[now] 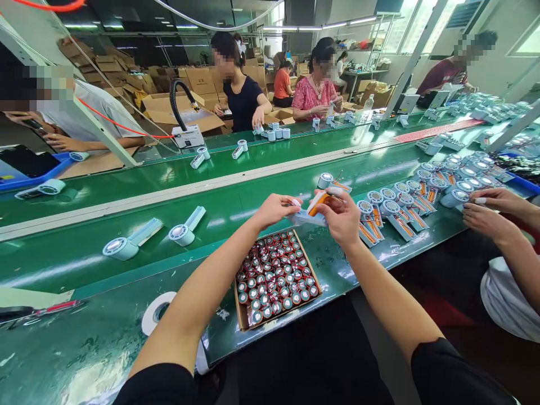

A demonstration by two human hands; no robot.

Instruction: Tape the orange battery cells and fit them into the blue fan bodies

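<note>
Grip and Handling

Nearest, at 12 o'clock, a carton [243,318] holds wired cells [276,274]. Beyond it, also at 12, the right hand [341,218] grips an orange-and-white piece [318,203] (outline blurred). The left hand [276,209] is pinched just beside; its hold cannot be told. Expect light, smooth handling; grasp the long edges. Farther, at 1 o'clock, lie pale-blue housings [390,207].

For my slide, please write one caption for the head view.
Right hand holding an orange part beside the left hand, near a box of cylinders.
</note>
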